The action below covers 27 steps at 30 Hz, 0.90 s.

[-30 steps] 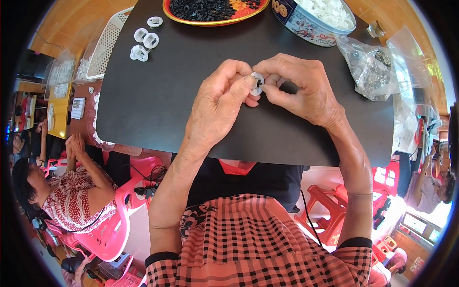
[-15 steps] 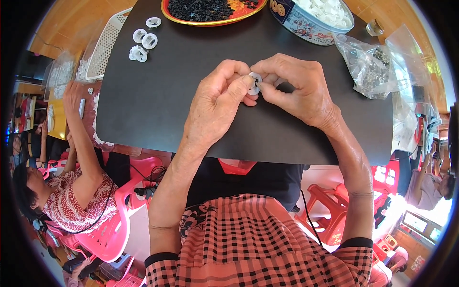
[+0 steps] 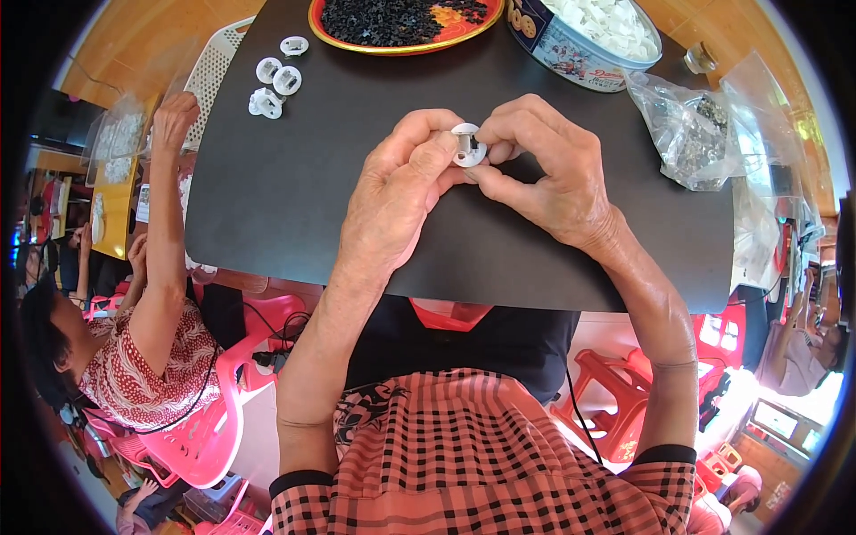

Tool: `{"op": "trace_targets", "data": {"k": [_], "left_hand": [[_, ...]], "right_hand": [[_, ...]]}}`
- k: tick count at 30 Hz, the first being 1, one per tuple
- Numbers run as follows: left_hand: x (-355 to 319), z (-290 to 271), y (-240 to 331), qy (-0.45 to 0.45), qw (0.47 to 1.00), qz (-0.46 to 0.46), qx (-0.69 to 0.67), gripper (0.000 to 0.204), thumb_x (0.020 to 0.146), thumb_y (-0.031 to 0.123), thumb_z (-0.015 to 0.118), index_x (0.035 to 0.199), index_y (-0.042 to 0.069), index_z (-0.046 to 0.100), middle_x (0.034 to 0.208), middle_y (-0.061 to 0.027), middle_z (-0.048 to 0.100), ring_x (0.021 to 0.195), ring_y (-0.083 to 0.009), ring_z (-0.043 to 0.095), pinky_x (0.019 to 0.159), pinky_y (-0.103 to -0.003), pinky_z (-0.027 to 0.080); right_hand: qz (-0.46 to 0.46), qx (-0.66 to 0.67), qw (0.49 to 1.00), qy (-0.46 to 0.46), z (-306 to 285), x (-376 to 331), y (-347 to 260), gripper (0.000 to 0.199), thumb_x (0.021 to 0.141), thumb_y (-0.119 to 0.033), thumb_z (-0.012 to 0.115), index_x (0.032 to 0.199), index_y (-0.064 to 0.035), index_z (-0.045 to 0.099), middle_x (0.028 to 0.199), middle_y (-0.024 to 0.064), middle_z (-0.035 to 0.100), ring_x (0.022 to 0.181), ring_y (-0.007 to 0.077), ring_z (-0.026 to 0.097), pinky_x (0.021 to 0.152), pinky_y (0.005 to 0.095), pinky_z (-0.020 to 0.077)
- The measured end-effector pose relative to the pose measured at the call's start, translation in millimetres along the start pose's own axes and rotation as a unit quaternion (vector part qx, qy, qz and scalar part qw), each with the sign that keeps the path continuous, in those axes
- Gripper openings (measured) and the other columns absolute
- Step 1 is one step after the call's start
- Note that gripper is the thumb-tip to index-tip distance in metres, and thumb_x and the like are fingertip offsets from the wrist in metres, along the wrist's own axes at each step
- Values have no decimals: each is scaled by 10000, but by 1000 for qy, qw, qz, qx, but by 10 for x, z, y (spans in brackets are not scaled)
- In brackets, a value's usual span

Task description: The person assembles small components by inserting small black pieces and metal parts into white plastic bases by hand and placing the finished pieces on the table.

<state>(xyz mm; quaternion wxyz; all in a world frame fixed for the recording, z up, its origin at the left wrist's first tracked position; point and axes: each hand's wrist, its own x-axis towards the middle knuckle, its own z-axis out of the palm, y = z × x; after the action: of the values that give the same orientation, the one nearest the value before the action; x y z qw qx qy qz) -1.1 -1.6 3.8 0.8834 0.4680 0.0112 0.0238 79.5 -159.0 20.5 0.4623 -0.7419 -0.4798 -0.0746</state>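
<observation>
Above the middle of the dark table, my left hand (image 3: 392,192) pinches a small round white plastic part (image 3: 468,145) by its left edge. A dark rectangular opening with a metallic-looking piece shows in its centre. My right hand (image 3: 557,174) closes on the same part from the right, its thumb at the lower rim and its bent fingers at the upper right. Several similar white round parts (image 3: 287,80) lie at the table's far left, some touching one another.
On the far side stand a red-and-gold tray (image 3: 406,46) of small black pieces and a round blue tin (image 3: 588,69) of white pieces. A clear plastic bag (image 3: 695,143) of small metallic parts lies at right. Another person (image 3: 152,357) sits at left beside a white basket (image 3: 209,89).
The white part has turned in my fingers, and more of its face and opening shows. At left, the other person's arm has reached farther up toward the basket.
</observation>
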Motion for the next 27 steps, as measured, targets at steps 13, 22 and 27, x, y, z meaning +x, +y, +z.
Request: {"op": "trace_targets", "data": {"k": [13,22,27], "left_hand": [[3,-5,-25,1,999,-26,21,213,980,137,464,1088,-27,547,1005,-90,597,947,-157,592,882,-315,492],[22,-14,-33,0,1000,-17,2,209,976,128,474,1086,-29,558,998,-85,597,932,-152,591,875,-304,497],[32,16,22,4,999,-24,-25,215,971,125,483,1097,-33,556,1012,-98,602,950,-175,601,881,-312,498]], "right_hand": [[-19,5,1000,-14,-11,-36,3,207,704,30,706,852,-14,569,803,78,557,608,172,581,549,284,487],[-15,8,1000,-15,-16,-16,7,224,695,21,716,863,-30,577,822,69,557,628,164,582,572,273,491],[-9,23,1000,-5,-41,19,2,253,686,8,724,891,-42,585,836,52,553,669,146,579,597,270,496]]}}
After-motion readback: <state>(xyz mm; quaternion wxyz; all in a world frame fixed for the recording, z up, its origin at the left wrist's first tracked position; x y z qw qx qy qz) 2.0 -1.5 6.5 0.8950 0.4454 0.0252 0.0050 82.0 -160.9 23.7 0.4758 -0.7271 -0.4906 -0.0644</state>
